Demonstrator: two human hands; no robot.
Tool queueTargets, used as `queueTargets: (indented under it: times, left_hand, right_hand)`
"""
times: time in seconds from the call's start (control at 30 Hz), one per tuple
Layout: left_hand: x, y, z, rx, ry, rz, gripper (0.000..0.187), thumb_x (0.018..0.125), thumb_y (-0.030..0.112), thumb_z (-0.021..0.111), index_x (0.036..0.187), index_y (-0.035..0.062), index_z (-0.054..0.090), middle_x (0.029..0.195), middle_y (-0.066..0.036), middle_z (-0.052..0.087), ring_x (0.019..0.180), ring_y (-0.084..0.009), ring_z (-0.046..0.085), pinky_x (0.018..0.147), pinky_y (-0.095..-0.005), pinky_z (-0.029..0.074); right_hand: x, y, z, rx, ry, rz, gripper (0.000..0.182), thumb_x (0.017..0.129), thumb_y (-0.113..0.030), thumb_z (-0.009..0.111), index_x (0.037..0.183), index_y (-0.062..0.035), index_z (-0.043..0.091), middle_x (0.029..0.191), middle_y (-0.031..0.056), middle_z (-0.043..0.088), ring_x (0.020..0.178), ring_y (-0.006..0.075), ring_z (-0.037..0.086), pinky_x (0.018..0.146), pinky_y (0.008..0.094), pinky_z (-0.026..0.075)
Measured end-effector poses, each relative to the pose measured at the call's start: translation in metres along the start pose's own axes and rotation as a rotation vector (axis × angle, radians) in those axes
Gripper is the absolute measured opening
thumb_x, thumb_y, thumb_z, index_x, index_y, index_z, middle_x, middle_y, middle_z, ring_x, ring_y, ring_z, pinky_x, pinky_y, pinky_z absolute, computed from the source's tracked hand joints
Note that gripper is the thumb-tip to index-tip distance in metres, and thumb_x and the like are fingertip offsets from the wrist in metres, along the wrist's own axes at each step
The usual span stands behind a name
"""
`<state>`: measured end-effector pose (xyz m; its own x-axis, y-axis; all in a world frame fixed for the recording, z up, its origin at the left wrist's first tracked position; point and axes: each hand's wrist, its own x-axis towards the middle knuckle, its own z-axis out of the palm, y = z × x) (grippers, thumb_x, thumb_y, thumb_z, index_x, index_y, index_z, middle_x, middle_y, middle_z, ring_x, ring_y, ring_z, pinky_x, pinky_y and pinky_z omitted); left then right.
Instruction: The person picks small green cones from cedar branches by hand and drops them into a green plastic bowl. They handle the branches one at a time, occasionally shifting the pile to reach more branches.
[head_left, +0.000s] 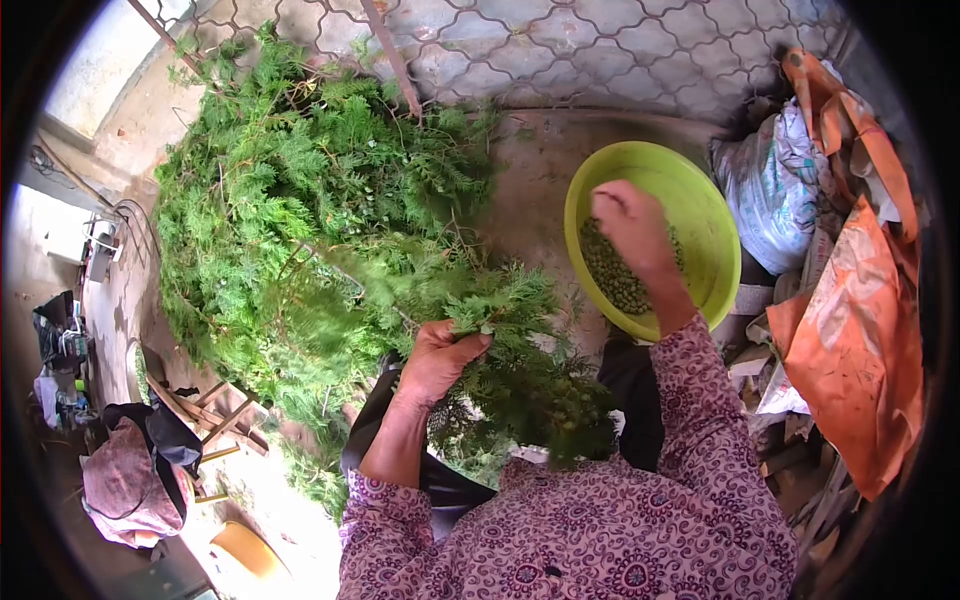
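My left hand [440,360] is closed on a leafy evergreen branch [520,315], thumb on top, with the foliage spreading to the right over my lap. Small pale green cones show among its leaves. My right hand [635,230] is over the yellow-green plastic basin [705,195], fingers curled in and slightly blurred. Whatever it may hold is hidden. Below that hand, a layer of small round green cones [615,275] lies on the basin's left and lower side.
A big heap of cut evergreen branches [290,190] fills the floor ahead and left. Beyond stands a metal lattice gate [560,50]. White woven sacks [765,190] and an orange sheet [850,350] crowd the right side. A cloth-draped stool [135,480] is at lower left.
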<state>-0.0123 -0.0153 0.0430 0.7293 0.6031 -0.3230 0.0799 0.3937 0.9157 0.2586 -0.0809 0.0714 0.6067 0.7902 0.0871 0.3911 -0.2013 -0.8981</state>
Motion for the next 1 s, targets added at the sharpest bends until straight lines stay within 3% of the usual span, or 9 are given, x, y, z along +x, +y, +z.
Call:
queueTargets:
  times: [0.1,0.17,0.3,0.37,0.43,0.53,0.6,0.7,1.0]
  left_hand:
    - [0.004,-0.005,-0.003,-0.038,0.071,-0.006,0.009,0.080,0.002,0.059,0.087,0.0012,0.065,0.075,0.001,0.061,0.065,-0.0051,0.051,0.061,-0.0211,0.042]
    - [0.011,-0.008,-0.004,-0.058,0.140,-0.020,0.006,0.080,0.002,0.059,0.083,-0.0002,0.064,0.073,0.000,0.061,0.062,-0.0055,0.052,0.057,-0.0211,0.042]
    - [0.014,-0.005,0.000,-0.141,0.174,-0.051,0.006,0.080,0.003,0.059,0.083,-0.0003,0.064,0.072,0.000,0.061,0.059,-0.0056,0.051,0.055,-0.0209,0.041]
    - [0.018,-0.010,0.001,-0.129,0.192,-0.030,0.007,0.081,0.004,0.058,0.084,0.0000,0.064,0.072,0.000,0.061,0.058,-0.0057,0.051,0.055,-0.0203,0.042]
    - [0.020,-0.008,0.006,-0.130,0.196,-0.055,0.008,0.081,0.004,0.058,0.084,-0.0002,0.064,0.072,0.000,0.061,0.059,-0.0055,0.051,0.055,-0.0201,0.041]
    - [0.024,-0.013,0.010,-0.097,0.190,-0.048,0.009,0.081,0.004,0.058,0.085,-0.0004,0.064,0.073,-0.002,0.062,0.058,-0.0062,0.053,0.054,-0.0200,0.043]
    - [0.027,-0.021,0.008,-0.061,0.179,-0.017,0.009,0.081,0.004,0.058,0.086,-0.0004,0.064,0.074,-0.003,0.063,0.058,-0.0072,0.055,0.053,-0.0202,0.045]
    - [0.028,-0.027,0.001,0.091,0.145,-0.007,0.008,0.081,0.004,0.058,0.084,-0.0002,0.064,0.072,-0.002,0.062,0.059,-0.0059,0.054,0.053,-0.0202,0.043]
    - [0.019,-0.016,0.002,0.203,0.064,-0.072,0.009,0.081,0.006,0.058,0.082,-0.0011,0.064,0.071,0.000,0.061,0.060,-0.0036,0.052,0.054,-0.0191,0.042]
  right_hand:
    - [0.006,0.039,-0.022,-0.068,0.170,-0.099,0.019,0.079,-0.011,0.057,0.095,-0.0008,0.059,0.074,0.0052,0.060,0.067,0.0103,0.056,0.061,0.0229,0.044]
    - [0.013,0.056,-0.035,-0.941,0.470,-0.635,0.017,0.074,-0.012,0.061,0.088,-0.0014,0.062,0.075,0.0077,0.062,0.067,0.0121,0.057,0.064,0.0257,0.047]
    - [0.013,0.067,-0.038,-0.649,0.247,-0.498,0.016,0.073,-0.011,0.062,0.085,-0.0018,0.063,0.076,0.0081,0.062,0.068,0.0124,0.057,0.065,0.0254,0.046]
    - [-0.003,0.017,-0.018,-0.102,-0.051,-0.151,0.013,0.072,-0.012,0.063,0.080,-0.0015,0.063,0.077,0.0086,0.061,0.070,0.0135,0.058,0.065,0.0257,0.046]
    - [-0.017,-0.007,0.008,0.125,-0.199,-0.166,0.014,0.074,-0.012,0.063,0.082,-0.0010,0.062,0.078,0.0081,0.061,0.069,0.0134,0.058,0.064,0.0252,0.046]
    - [-0.034,-0.027,0.037,0.045,-0.306,-0.295,0.013,0.072,-0.010,0.063,0.082,-0.0017,0.061,0.075,0.0082,0.059,0.070,0.0166,0.057,0.064,0.0283,0.045]
    - [-0.040,-0.021,0.055,-0.038,-0.362,-0.612,0.016,0.070,-0.010,0.064,0.085,-0.0033,0.060,0.078,0.0092,0.057,0.074,0.0233,0.056,0.067,0.0326,0.044]
    - [-0.046,-0.022,0.066,-0.200,-0.381,-0.758,0.018,0.068,-0.010,0.064,0.084,-0.0047,0.059,0.080,0.0095,0.055,0.077,0.0283,0.052,0.068,0.0364,0.041]
    - [-0.055,-0.014,0.082,-0.301,-0.379,-0.710,0.010,0.075,-0.011,0.059,0.081,-0.0041,0.056,0.074,0.0098,0.052,0.073,0.0248,0.053,0.065,0.0354,0.041]
